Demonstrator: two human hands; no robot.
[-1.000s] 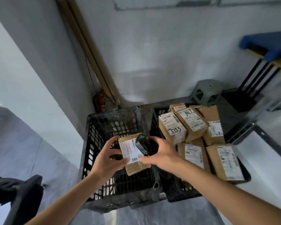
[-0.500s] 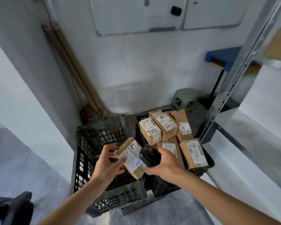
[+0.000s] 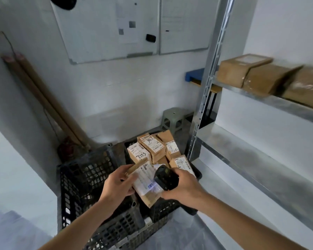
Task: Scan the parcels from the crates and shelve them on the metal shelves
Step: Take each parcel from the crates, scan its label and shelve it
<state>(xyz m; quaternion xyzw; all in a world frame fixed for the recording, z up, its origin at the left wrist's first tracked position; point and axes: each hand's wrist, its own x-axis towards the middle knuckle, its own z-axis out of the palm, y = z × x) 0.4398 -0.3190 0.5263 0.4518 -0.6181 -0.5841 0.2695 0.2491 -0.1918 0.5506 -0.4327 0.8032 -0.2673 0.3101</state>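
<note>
Tilted brown labelled parcel (image 3: 145,184) above black crates (image 3: 83,179), scanner (image 3: 165,179) touching.

Lower shelf (image 3: 260,159) lies bare; upright post (image 3: 209,78) flanks it.

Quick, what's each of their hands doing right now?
Left hand: closed, grip on a brown labelled parcel held above the crates.
Right hand: closed, grip on a black handheld scanner aimed at the parcel's label.
</note>
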